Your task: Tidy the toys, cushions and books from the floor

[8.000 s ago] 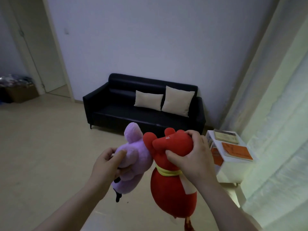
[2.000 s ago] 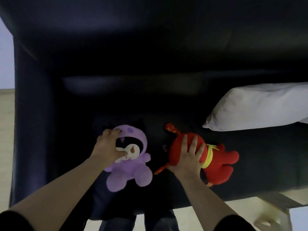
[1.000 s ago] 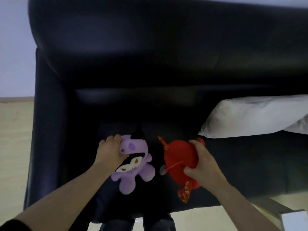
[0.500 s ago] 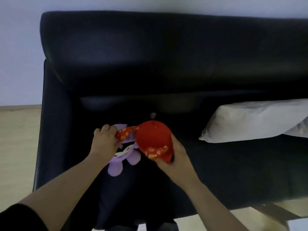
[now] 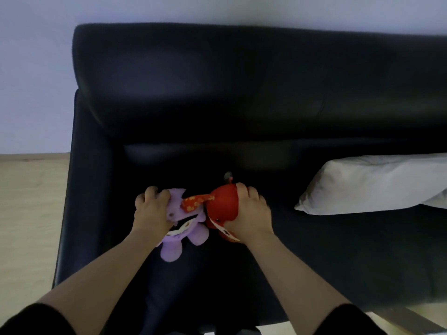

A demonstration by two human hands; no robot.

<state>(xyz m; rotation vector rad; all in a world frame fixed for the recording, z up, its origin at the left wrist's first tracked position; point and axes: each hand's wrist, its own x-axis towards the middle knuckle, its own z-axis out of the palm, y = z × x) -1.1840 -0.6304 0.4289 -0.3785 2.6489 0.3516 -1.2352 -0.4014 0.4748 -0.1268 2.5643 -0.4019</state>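
Observation:
A purple plush toy [image 5: 187,234] lies on the seat of the black sofa [image 5: 217,97], near its left end. My left hand [image 5: 152,210] grips the toy's head with curled fingers. Right beside it sits a red plush toy [image 5: 221,205], and my right hand [image 5: 251,213] holds it from the right with fingers curled over its top. A patterned red limb of the red toy lies across the purple toy's head, so the two toys touch.
A cream cushion [image 5: 377,183] leans on the sofa seat to the right, with bare seat between it and the toys. The sofa's left armrest [image 5: 82,189] borders pale wooden floor [image 5: 29,213]. A light wall stands behind the sofa.
Both hands still hold the toys. The red toy has been turned and brought left against the purple one, and my right hand has shifted from under it to over its top.

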